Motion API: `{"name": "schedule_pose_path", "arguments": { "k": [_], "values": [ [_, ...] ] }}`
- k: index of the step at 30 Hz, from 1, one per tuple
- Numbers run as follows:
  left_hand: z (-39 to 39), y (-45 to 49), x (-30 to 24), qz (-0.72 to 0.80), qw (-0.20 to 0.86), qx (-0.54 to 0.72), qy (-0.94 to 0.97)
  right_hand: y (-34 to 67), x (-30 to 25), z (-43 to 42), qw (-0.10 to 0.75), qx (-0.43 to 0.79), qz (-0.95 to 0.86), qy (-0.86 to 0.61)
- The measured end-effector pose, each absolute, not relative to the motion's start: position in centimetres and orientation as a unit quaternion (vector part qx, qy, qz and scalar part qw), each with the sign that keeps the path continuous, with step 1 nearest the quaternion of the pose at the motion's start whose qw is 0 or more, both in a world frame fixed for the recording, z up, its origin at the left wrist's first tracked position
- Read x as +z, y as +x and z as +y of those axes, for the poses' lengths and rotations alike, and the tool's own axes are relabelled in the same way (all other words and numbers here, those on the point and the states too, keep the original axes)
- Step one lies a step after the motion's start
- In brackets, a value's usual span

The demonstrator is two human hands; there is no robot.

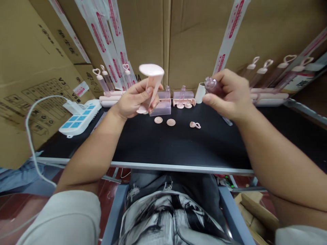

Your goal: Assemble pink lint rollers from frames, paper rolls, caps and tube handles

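Note:
My left hand is closed around a pale pink plastic piece with a flat oval end, raised above the table. In my right hand is a clear pinkish tube; its knobbed end points left, and the fingers hide the rest. Two round pink discs, a left disc and a right disc, lie on the black table between the hands. Right of them is a small pink cap with a loop. Behind stand a clear pinkish box-like part and a pink holder with a tube and discs.
A white cone stands near my right hand. Tubes with heart-loop caps stand in pink bases at both sides. A corded white power strip lies left. Cardboard walls the back; the table's metal edge runs in front.

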State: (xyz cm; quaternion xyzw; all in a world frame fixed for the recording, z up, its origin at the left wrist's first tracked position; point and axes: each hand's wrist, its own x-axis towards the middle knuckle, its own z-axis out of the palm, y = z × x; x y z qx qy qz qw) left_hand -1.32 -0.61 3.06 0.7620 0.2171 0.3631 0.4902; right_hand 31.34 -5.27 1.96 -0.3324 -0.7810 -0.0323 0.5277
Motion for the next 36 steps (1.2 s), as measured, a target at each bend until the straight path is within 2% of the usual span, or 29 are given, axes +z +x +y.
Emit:
{"name": "schedule_pose_path", "arguments": {
  "k": [3, 5, 7, 9, 12, 14, 26, 31, 36],
  "values": [
    [0.4, -1.5, 2.7, 0.327, 0.387, 0.279, 0.815, 30.3, 0.6, -4.2, 0.509, -0.009, -0.760, -0.404],
    [0.6, -1.2, 2.0, 0.407, 0.268, 0.204, 0.849, 29.3, -0.1, -4.0, 0.478, 0.016, -0.763, -0.436],
    [0.5, -0.7, 1.3, 0.462, 0.139, 0.136, 0.865, 28.3, -0.7, -4.2, 0.403, 0.038, -0.797, -0.448],
    [0.2, -0.2, 0.7, 0.486, 0.057, 0.086, 0.868, 27.3, -1.3, -4.6, 0.288, 0.054, -0.849, -0.440],
    [0.0, 0.6, -0.1, 0.486, 0.006, 0.066, 0.872, 25.9, -2.5, -5.0, 0.145, 0.065, -0.903, -0.400],
    [0.0, 1.1, -0.6, 0.470, -0.020, 0.064, 0.880, 25.1, -3.3, -5.2, 0.107, 0.063, -0.920, -0.373],
    [-0.1, 2.8, -2.0, 0.452, -0.180, 0.041, 0.873, 23.9, -4.0, -5.8, 0.103, 0.115, -0.932, -0.327],
    [-0.1, 2.8, -2.0, 0.462, -0.155, 0.034, 0.873, 23.9, -3.9, -5.8, 0.156, 0.126, -0.931, -0.306],
    [-0.6, 2.2, -1.1, 0.489, -0.109, 0.019, 0.865, 24.4, -3.3, -5.6, 0.219, 0.083, -0.916, -0.326]
  ]
}}
